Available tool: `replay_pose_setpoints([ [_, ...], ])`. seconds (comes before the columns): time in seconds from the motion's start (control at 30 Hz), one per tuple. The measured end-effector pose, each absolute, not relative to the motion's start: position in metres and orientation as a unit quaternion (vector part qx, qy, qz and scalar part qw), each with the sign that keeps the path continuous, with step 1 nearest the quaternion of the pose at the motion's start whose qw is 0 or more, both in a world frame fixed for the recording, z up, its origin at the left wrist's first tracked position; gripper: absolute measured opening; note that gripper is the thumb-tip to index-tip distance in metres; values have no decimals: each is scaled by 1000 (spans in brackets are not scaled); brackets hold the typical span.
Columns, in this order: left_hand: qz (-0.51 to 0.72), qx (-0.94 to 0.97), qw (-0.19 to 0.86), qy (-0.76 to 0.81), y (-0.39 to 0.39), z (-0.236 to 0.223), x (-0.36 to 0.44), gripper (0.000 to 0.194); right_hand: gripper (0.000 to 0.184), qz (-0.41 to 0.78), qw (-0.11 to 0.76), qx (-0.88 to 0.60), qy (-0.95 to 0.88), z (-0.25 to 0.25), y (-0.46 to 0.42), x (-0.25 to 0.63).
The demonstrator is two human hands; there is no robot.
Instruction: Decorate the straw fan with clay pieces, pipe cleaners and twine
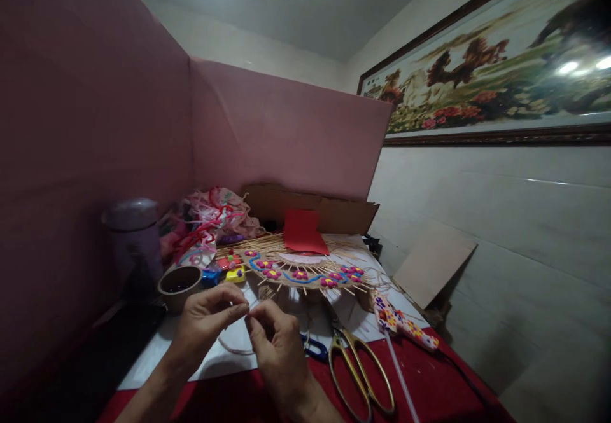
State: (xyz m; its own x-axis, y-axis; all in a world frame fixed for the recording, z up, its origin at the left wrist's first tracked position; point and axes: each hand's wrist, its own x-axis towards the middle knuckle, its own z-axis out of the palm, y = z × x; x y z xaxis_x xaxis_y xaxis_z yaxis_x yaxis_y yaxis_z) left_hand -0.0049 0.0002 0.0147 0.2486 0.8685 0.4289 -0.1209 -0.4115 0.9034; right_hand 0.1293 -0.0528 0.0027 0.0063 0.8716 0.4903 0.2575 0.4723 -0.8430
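My left hand (212,318) is closed in a pinch, thumb against fingertips, above the white paper (210,362). Close beside it, my right hand (281,346) pinches too, its fingertips nearly meeting the left ones. What lies between the fingers is too small to make out. A pale cord (233,348) curves below the hands, and I cannot tell whether it runs into the fingers. Just beyond stands a fan-shaped cardboard piece (300,275) with thin sticks, a blue wavy line and magenta flowers with yellow centres. Gold-handled scissors (360,372) lie right of my right hand.
A flower-patterned glue gun (403,324) with a clear glue stick lies at right. A blue-handled tool (314,348) sits by the scissors. At left are a cup (180,286), a tumbler (136,245) and a dark flat object (119,340). Red paper (303,232) stands behind.
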Motion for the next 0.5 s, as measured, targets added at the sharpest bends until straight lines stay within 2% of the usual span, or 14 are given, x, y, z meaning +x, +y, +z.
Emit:
replay_pose_setpoints([
  [0.17,510,634,511,277,4,11,-7,19,18,303,551,-437,-642,1,-53,130],
  [0.23,493,663,485,286,6,11,-8,20,17,284,548,-460,-638,-2,-53,130],
  [0.4,432,770,335,331,4,16,-7,16,15,214,532,-515,-637,-6,-51,134],
  [0.5,430,771,327,338,3,15,-4,15,17,219,527,-521,-634,-4,-50,135],
])
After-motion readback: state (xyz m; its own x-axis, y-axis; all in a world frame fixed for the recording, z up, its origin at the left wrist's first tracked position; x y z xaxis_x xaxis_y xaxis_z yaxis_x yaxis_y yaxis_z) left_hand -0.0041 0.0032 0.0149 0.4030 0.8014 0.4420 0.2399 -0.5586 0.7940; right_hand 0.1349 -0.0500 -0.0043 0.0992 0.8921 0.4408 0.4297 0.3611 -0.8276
